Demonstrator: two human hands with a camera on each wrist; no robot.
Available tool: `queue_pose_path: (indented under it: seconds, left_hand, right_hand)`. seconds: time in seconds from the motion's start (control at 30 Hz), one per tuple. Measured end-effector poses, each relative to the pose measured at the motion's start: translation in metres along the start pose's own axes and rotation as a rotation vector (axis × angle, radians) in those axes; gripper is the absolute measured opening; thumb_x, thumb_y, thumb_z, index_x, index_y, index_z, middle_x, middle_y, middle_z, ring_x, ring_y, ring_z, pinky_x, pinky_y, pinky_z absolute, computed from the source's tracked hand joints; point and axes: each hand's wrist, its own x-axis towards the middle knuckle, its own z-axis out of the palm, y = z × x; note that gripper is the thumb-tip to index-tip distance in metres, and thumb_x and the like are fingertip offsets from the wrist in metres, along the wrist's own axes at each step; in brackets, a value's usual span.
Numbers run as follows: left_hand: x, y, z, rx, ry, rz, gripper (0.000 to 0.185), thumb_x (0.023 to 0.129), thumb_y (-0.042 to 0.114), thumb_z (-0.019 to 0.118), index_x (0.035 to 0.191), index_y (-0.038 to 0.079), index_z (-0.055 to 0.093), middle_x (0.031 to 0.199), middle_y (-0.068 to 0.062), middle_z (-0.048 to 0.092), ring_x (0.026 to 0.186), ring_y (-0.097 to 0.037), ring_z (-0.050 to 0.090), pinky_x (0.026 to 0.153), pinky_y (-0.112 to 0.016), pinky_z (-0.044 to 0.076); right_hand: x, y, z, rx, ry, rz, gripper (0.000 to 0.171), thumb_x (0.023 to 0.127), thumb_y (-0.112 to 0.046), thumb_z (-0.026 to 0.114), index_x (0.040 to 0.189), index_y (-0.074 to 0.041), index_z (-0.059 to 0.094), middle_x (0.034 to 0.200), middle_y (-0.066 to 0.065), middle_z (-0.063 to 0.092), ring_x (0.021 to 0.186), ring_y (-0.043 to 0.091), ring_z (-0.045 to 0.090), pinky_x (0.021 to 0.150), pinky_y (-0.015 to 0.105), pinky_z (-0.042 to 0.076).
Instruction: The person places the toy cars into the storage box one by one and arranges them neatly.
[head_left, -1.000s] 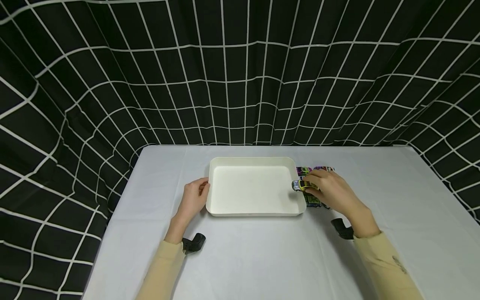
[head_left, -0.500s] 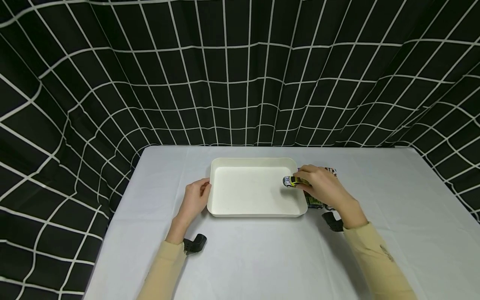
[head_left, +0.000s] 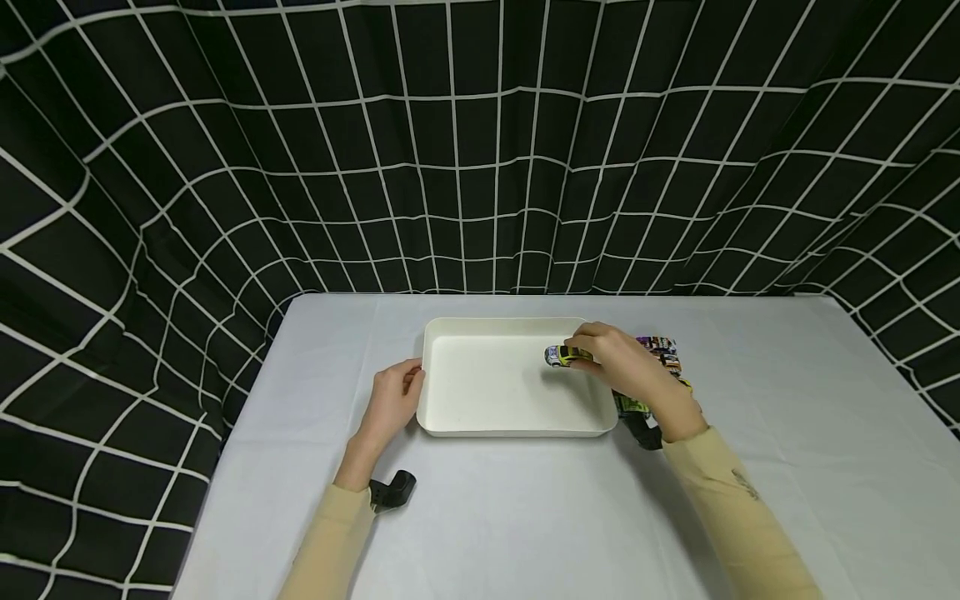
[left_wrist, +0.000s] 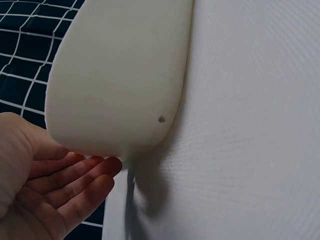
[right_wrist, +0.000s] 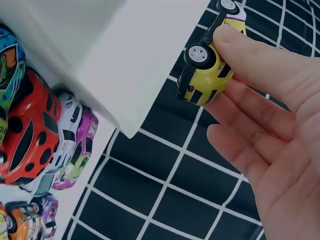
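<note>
In the head view, my right hand [head_left: 618, 360] pinches a yellow and black toy car [head_left: 558, 356] above the right half of a white tray [head_left: 517, 432]. The right wrist view shows the thumb on the side of the toy car [right_wrist: 210, 70], with fingers beneath it and its wheels facing the camera. At the tray's left end, my left hand [head_left: 393, 393] rests against the outer wall. Up close, the left hand's fingers [left_wrist: 82, 185] are loosely extended, touching the lower corner of the tray wall [left_wrist: 120, 80].
Several colourful toy cars [head_left: 660, 354] lie right of the tray, partly hidden by the right arm. Among them is a red toy car with black spots [right_wrist: 32, 132]. A white cloth covers the table [head_left: 495, 517]; a black gridded curtain [head_left: 480, 150] hangs behind.
My right hand has carried the yellow toy car leftward, from the tray's right rim to over its interior. The left hand stays at the tray's left end.
</note>
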Motion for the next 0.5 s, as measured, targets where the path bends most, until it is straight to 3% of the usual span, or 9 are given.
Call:
queue_pose_path:
  seconds: [0.5]
  left_hand:
    - [-0.001, 0.002, 0.0, 0.01, -0.005, -0.02, 0.025, 0.092, 0.001, 0.053, 0.112, -0.012, 0.06, 0.092, -0.02, 0.065, 0.078, -0.023, 0.064, 0.064, -0.026, 0.055]
  right_hand:
    - [0.025, -0.002, 0.011, 0.029, -0.083, 0.04, 0.023, 0.077, -0.004, 0.074, 0.099, 0.001, 0.07, 0.096, 0.011, 0.063, 0.089, 0.024, 0.061, 0.077, 0.034, 0.053]
